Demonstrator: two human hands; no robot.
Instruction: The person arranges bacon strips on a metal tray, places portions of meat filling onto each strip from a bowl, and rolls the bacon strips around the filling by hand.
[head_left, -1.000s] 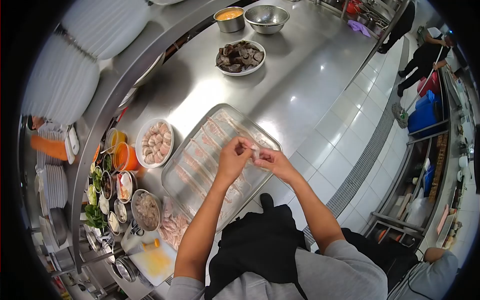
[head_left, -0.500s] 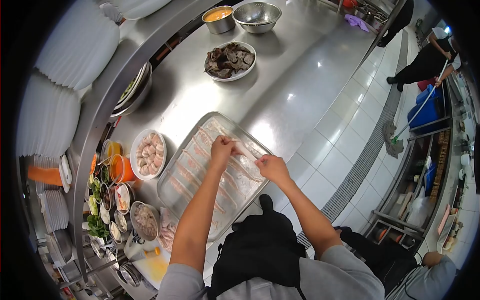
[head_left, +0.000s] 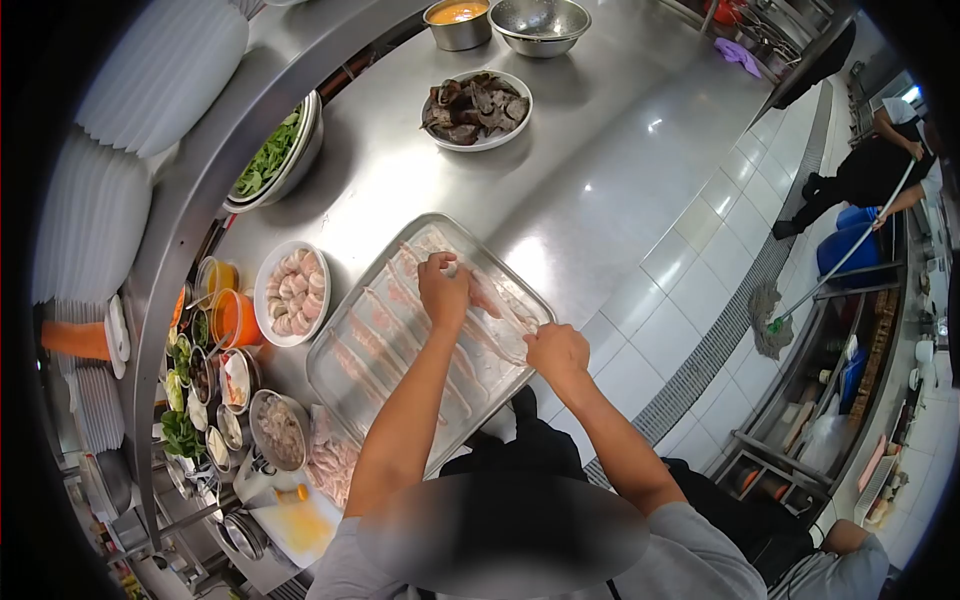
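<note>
A shallow metal tray [head_left: 345,392] lies before me, with thin, pale pink-and-white meat strips [head_left: 372,352] laid side by side in it. My left hand [head_left: 443,292] is closed over the tray's upper part on a meat strip, with a small whitish piece showing at its fingers. From there the strip stretches rightward to my right hand [head_left: 557,352], whose fingers are pinched at its other end by the tray's right edge. Left of the tray, a white bowl [head_left: 264,318] holds rounded pink-and-white pieces. Raw pink meat [head_left: 328,455] sits at the tray's lower left.
Farther back are a plate of dark pieces [head_left: 475,108], a steel colander [head_left: 540,25] and a pot of orange liquid [head_left: 460,30]. Greens fill a bowl [head_left: 270,160] under the shelf [head_left: 190,225]. Orange sauce [head_left: 236,318] stands left. A person [head_left: 870,170] mops at right.
My hands have moved apart: the right went down and right, the left slightly up. The strip between them now lies lower, along the tray. The mop has shifted, and the view has turned slightly.
</note>
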